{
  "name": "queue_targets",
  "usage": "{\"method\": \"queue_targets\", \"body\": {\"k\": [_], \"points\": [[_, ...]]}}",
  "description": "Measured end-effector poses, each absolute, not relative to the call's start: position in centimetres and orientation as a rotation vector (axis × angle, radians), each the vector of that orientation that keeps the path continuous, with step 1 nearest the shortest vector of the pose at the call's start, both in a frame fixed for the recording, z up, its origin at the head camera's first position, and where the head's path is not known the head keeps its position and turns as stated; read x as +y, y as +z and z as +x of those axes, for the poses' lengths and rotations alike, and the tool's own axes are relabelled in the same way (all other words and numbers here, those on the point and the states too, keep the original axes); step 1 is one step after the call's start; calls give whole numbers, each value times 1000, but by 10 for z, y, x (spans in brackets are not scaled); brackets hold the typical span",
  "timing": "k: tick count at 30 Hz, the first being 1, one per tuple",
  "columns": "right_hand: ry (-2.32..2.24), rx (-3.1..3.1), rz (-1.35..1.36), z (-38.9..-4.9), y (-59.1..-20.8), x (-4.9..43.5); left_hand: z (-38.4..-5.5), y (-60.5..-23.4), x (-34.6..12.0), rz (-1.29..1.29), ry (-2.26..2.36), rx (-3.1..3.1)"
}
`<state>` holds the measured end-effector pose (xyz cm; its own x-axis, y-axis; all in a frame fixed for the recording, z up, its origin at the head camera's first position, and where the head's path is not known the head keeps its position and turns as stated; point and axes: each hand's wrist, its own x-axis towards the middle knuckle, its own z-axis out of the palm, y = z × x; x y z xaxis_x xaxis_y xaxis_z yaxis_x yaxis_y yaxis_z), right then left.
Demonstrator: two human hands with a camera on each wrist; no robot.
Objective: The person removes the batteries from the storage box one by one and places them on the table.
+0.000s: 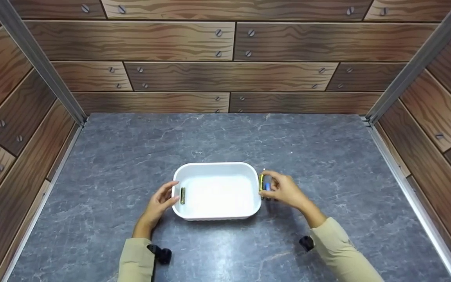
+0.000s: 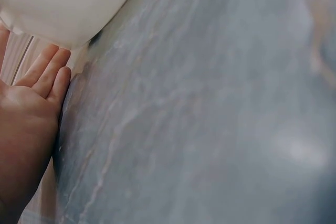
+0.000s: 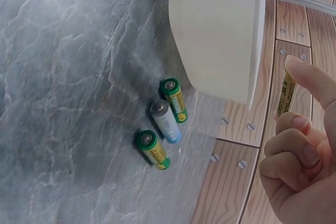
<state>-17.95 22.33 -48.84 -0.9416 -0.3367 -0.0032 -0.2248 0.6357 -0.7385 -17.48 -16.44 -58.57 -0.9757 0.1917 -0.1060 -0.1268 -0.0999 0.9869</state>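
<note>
A white rectangular tub [image 1: 217,216] with rounded corners stands on the table. One battery [image 1: 183,195] lies inside, by its left wall. My left hand [image 1: 158,203] is at the tub's left end, thumb and index finger at the rim; in the left wrist view the fingers of that hand [image 2: 31,108] look extended beside the tub's outer wall. Just past the right end, my right hand [image 1: 284,190] pinches a yellow battery [image 3: 286,94] between thumb and finger. Under it, two green-and-yellow batteries [image 3: 152,149] and a blue-and-white battery [image 3: 165,121] lie on the table.
The grey marbled tabletop [image 1: 225,137] is bounded by wood-patterned panels [image 1: 225,76] at the back and both sides. Metal rails [image 1: 413,203] run along the side edges. Dark wrist devices [image 1: 163,255] sit at both sleeves.
</note>
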Motion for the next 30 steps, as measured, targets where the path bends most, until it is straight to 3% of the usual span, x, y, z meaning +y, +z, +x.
{"method": "queue_targets", "body": {"k": [30], "points": [[-1136, 2732, -248, -180, -525, 265, -174, -586, -164, 94, 2182, 2004]]}}
